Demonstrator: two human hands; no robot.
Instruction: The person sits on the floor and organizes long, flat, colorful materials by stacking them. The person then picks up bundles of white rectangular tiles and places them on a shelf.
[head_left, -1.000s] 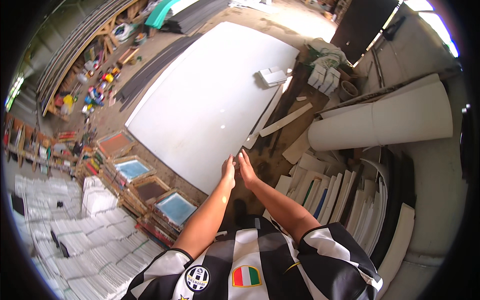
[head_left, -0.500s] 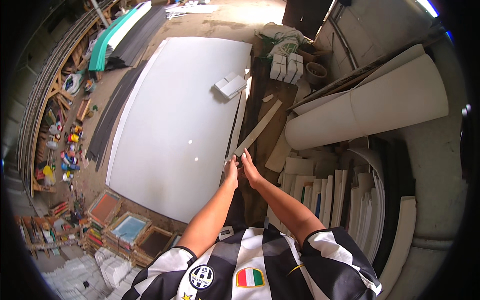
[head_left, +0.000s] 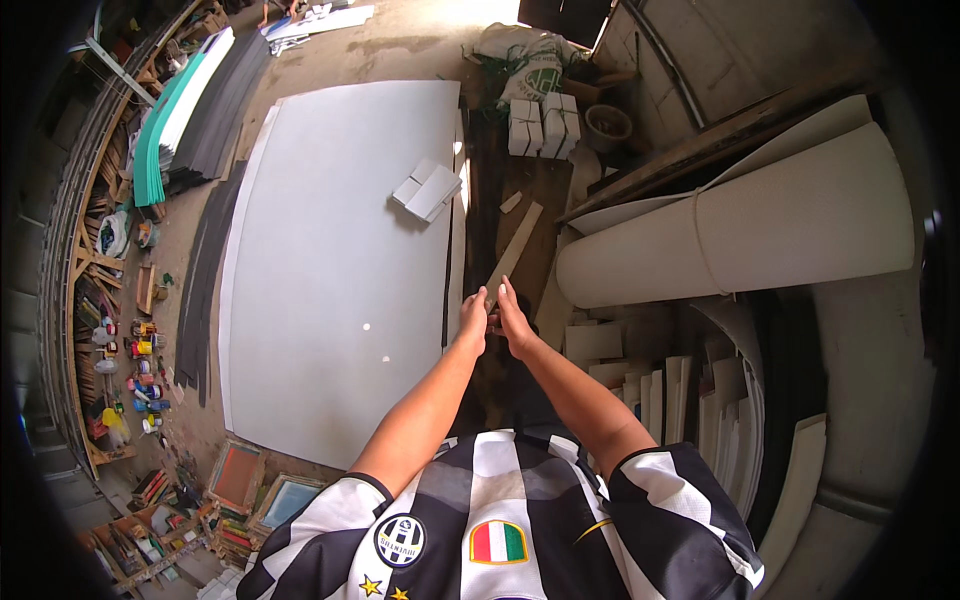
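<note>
My left hand (head_left: 474,318) and my right hand (head_left: 514,320) are held out in front of me, close together with the palms facing each other. The fingers of both look stretched out, and I see nothing held between them. Just beyond the fingertips, a long pale strip (head_left: 517,246) lies on the dark wooden surface, its near end partly covered by my hands. To the left of my hands is a large white sheet (head_left: 310,250). Small white stacked blocks (head_left: 428,190) rest near its right edge.
A big cream roll (head_left: 740,240) tied with string lies at right, above upright boards (head_left: 670,395). Tied white bundles (head_left: 543,126) and a round pot (head_left: 607,124) stand at the back. Paint containers (head_left: 147,365) and framed screens (head_left: 236,478) line the left. Another person (head_left: 281,10) is partly visible far off.
My view has shifted, so the sheet and bundles sit further left in the picture. My hands stay together, palms facing. Part of another person has come into view at the far left.
</note>
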